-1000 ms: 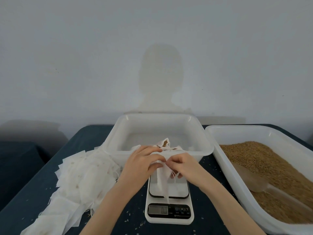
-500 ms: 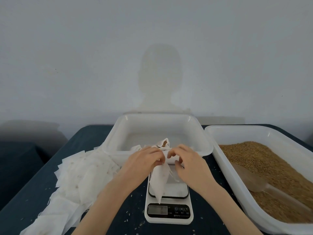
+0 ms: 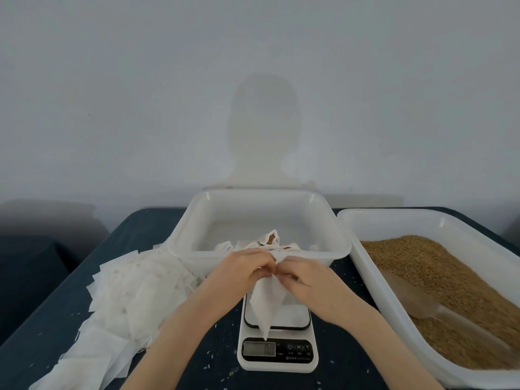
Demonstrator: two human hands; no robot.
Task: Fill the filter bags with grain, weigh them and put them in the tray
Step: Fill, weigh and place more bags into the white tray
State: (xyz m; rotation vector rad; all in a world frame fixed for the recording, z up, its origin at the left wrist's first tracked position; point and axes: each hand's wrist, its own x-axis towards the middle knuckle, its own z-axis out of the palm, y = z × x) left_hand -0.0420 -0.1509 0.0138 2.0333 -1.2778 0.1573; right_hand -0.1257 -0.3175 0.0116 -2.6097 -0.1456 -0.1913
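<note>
Head view: both hands meet over the scale (image 3: 278, 330), gripping one white filter bag (image 3: 266, 305) at its top edge. The left hand (image 3: 244, 270) has its fingers (image 3: 263, 256) curled round the bag's upper left part; the right hand (image 3: 305, 280) pinches the upper right part, its fingers bent inward. The two hands are touching or all but touching at the knuckles. The bag hangs down between them as a limp, pointed shape, its lower tip reaching just above the scale's display (image 3: 259, 348). Whether the tip touches the scale cannot be told.

The scale stands on the dark blue worktop (image 3: 157, 229), near the front edge. Just behind it is a clear tray (image 3: 332, 218); inside, close to its near wall, lie filled bags (image 3: 271, 239), with brown grain showing at an open top. To the right is a larger white tub (image 3: 363, 266) holding grain (image 3: 427, 266), and a clear scoop (image 3: 416, 302) lies half sunk in it. On the left of the worktop sprawls a pile of empty bags (image 3: 126, 291), reaching from the tray's corner down to the front. Loose kernels are scattered on the worktop around the scale. A pale wall (image 3: 140, 94) rises behind.
</note>
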